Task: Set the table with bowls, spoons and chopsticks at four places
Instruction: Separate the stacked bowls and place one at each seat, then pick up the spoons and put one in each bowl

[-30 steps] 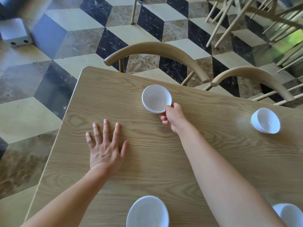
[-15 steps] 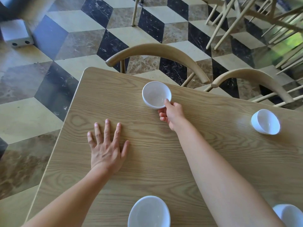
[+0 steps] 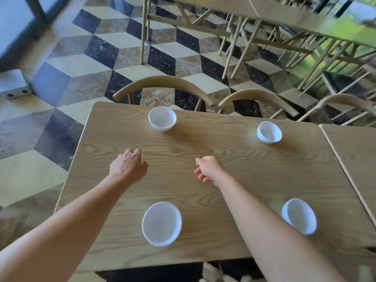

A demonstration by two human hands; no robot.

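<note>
Several white bowls stand on the wooden table (image 3: pixel 234 171): a far left bowl (image 3: pixel 162 118), a far right bowl (image 3: pixel 269 132), a near left bowl (image 3: pixel 162 223) and a near right bowl (image 3: pixel 299 215). My left hand (image 3: pixel 127 165) hovers over the table's middle left, fingers loosely curled, holding nothing. My right hand (image 3: pixel 207 169) hangs over the middle, fingers relaxed and empty. Both hands are well apart from every bowl. No spoons or chopsticks are in view.
Two curved wooden chair backs (image 3: pixel 162 84) (image 3: pixel 256 96) stand behind the far edge. A second table (image 3: pixel 358 151) adjoins on the right. More chairs and a table fill the back right. A grey box (image 3: pixel 12 86) sits on the chequered floor at left.
My right hand let go of the far left bowl and drew back to the table's middle. My left hand lifted off the tabletop and curled. The view pulled back, showing all the bowls.
</note>
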